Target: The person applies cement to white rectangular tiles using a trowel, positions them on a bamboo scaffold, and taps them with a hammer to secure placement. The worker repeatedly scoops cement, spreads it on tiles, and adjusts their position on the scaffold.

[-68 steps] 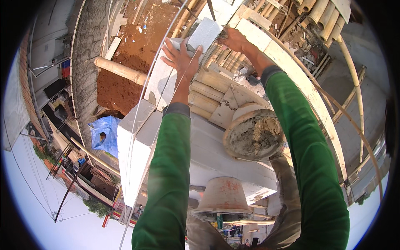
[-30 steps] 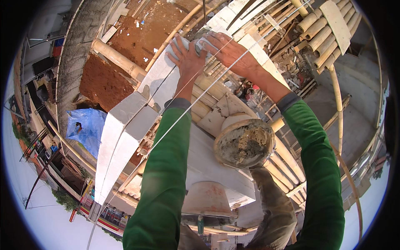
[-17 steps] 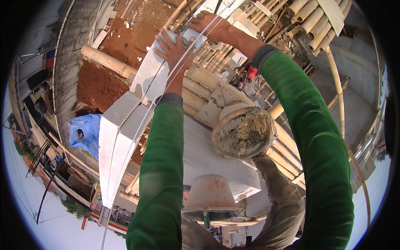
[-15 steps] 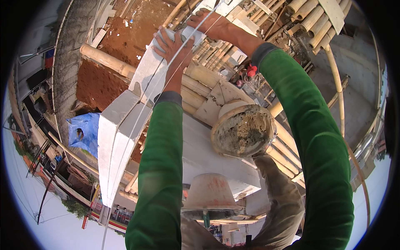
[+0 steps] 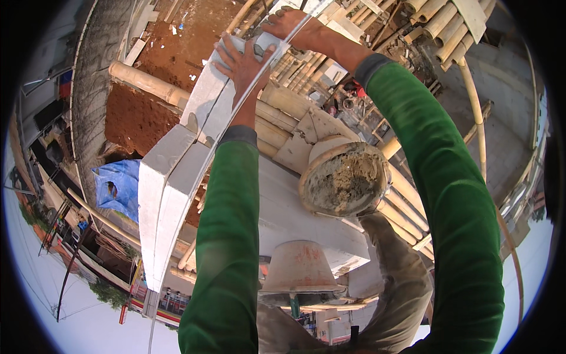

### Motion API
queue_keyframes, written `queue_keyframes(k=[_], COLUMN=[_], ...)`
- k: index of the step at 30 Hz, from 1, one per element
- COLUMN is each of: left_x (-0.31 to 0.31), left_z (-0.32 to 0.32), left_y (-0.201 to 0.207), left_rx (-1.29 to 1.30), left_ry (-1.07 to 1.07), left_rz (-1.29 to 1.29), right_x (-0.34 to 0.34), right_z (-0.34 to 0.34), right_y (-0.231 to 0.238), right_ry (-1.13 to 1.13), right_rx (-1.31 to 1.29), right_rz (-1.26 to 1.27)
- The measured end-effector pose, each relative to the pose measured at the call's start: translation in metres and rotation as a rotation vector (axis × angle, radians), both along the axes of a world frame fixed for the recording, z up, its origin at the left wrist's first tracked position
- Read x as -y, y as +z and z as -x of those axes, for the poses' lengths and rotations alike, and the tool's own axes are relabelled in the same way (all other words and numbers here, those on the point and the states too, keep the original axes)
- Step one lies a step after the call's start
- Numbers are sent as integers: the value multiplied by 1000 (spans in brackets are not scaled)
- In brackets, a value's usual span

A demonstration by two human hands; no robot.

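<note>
My left hand [image 5: 243, 66] lies with its fingers spread on top of a pale grey-white block [image 5: 209, 94]. Past it, at the block's far end, my right hand [image 5: 298, 29] reaches across with its fingers apart; its fingertips are partly out of clear sight. This block is in line with a nearer pair of long white blocks [image 5: 168, 162] along the wall top. A taut string line [image 5: 203, 165] runs lengthwise over the blocks, passing by both hands. To the right, a bucket [image 5: 345, 180] holds grey-brown mortar, with no hand on it.
An upturned bucket-like tub [image 5: 299, 268] sits close to my legs. Bamboo poles [image 5: 407, 206] form staging at the right, with more bamboo [image 5: 442, 32] stacked at the far right. Left of the wall lie red soil [image 5: 138, 121] and a blue plastic sheet [image 5: 116, 183].
Both hands stay at the block, with only a slight shift of the right hand and forearm. The view has tilted a little.
</note>
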State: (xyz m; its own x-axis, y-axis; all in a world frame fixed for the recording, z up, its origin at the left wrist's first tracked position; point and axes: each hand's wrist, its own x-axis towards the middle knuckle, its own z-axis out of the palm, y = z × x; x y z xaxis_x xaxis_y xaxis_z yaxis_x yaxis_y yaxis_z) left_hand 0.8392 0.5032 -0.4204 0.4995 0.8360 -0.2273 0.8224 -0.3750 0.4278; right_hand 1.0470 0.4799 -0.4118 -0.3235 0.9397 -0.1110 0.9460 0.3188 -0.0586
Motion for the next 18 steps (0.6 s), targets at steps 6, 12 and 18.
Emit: queue_keyframes(k=[6,12,18], left_x=[1,-2,-1], left_z=[-2,-5,-4], left_y=[3,0,0], left_rx=[-55,-116,-46], left_ry=[12,18,21], left_rz=[12,13,19], right_x=[15,91,79], right_z=[11,35,52], right_y=[9,39,7], right_ry=[-76,-896,-1536], right_rx=[57,-468,-1596], right_rz=[-69,-86,289])
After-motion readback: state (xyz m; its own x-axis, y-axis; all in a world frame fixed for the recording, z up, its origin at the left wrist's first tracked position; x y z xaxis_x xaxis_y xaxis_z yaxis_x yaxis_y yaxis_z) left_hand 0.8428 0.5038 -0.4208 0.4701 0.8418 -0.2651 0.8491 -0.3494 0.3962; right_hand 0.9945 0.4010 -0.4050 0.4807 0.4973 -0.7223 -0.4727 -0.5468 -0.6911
